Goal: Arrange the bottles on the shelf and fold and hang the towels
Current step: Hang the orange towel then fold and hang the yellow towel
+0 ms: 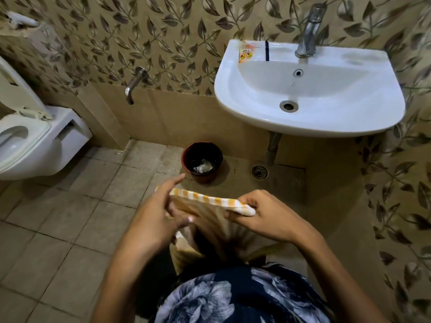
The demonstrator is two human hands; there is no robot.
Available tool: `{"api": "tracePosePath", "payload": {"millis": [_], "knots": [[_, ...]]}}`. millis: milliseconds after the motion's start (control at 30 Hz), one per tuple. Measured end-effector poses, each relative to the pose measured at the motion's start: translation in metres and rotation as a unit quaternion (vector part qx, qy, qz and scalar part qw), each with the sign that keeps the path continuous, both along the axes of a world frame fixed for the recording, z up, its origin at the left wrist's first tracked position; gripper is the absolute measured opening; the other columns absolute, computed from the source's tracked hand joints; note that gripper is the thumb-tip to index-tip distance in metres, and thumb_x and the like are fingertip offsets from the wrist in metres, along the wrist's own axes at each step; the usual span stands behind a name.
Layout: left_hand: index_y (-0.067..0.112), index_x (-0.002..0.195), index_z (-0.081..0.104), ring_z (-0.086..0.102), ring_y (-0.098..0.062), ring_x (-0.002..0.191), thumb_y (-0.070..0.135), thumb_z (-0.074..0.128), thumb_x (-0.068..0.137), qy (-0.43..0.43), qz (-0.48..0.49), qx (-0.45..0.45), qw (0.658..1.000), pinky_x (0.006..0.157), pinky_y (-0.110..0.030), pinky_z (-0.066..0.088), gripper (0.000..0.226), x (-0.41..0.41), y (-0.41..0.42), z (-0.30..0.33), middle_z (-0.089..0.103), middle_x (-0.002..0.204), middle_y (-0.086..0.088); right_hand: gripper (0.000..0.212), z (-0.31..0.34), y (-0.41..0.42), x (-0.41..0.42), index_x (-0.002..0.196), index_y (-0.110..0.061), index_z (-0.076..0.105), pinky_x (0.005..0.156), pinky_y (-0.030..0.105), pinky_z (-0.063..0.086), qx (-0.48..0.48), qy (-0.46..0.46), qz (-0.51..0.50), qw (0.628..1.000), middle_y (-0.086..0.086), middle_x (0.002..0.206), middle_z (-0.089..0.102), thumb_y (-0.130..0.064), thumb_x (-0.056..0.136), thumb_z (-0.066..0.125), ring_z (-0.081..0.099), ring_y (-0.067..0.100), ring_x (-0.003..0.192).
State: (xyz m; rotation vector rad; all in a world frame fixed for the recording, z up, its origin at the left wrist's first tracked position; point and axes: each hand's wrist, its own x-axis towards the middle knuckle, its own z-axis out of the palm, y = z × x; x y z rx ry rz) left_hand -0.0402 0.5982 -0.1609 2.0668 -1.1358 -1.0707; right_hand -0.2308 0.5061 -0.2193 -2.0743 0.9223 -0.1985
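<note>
**A:** From the head camera, where was the towel when you looked?

**B:** I saw the towel (210, 206), striped orange and white, held up in front of my body over the floor (70, 229), below the front of the sink (310, 127). Its top edge ran level between both hands, and the rest hung down in pleats toward my lap.

**A:** And each grip?

**B:** My right hand (263, 215) had its fingers curled round the towel's right corner, pinching the rolled edge tight. My left hand (154, 213) was looser: its index finger pointed out straight, and the other fingers and thumb nipped the cloth near the left end. I judged that I held the edge taut so the cloth would hang flat and the next fold could line up.

**A:** Any bottles or a shelf in view?

**B:** None that I could see. No towel rail either.

**A:** Containers?

**B:** A small dark bin (202, 160) stood on the floor below the sink's left side, with a bit of crumpled pale wrapper at its bottom. The sink bowl held nothing I could make out; a sticker (245, 53) sat on its back rim, left of the tap (309, 31). The toilet (35, 141) stood at the left with its lid raised.
</note>
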Motion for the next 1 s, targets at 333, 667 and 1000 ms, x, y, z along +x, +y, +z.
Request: {"api": "tracePosePath", "payload": {"millis": [333, 667, 1000], "knots": [[0.022, 0.067, 0.062, 0.054, -0.009, 0.051, 0.009, 0.068, 0.079, -0.056, -0.022, -0.038, 0.997, 0.045, -0.014, 0.041, 0.018, -0.022, -0.019, -0.019, 0.058, 0.065, 0.003, 0.024, 0.010, -0.001, 0.018, 0.072, -0.024, 0.047, 0.056, 0.041, 0.042, -0.032, -0.054, 0.073, 0.995, -0.006, 0.065, 0.054, -0.043, 0.079, 0.060, 0.050, 0.012, 0.061], [0.012, 0.078, 0.060, 0.049, -0.013, 0.047, 0.001, 0.064, 0.082, 0.052, 0.118, -0.051, 0.990, 0.034, -0.013, 0.038, 0.013, -0.004, -0.015, -0.024, 0.050, 0.066, -0.007, 0.031, -0.001, -0.004, 0.006, 0.079, -0.020, 0.062, 0.059, 0.033, 0.042, 0.096, -0.149, -0.031, 0.984, 0.004, 0.071, 0.060, -0.051, 0.083, 0.061, 0.056, 0.017, 0.065], [0.011, 0.101, 0.056, 0.048, -0.009, 0.040, -0.013, 0.060, 0.078, 0.303, 0.232, -0.057, 0.923, 0.031, -0.013, 0.037, 0.032, -0.028, -0.005, -0.031, 0.045, 0.070, -0.008, 0.020, 0.009, 0.037, 0.023, 0.098, -0.024, 0.061, 0.074, 0.025, 0.056, 0.038, -0.213, -0.066, 0.974, -0.004, 0.085, 0.069, -0.008, 0.087, 0.065, 0.067, 0.003, 0.081]]}}
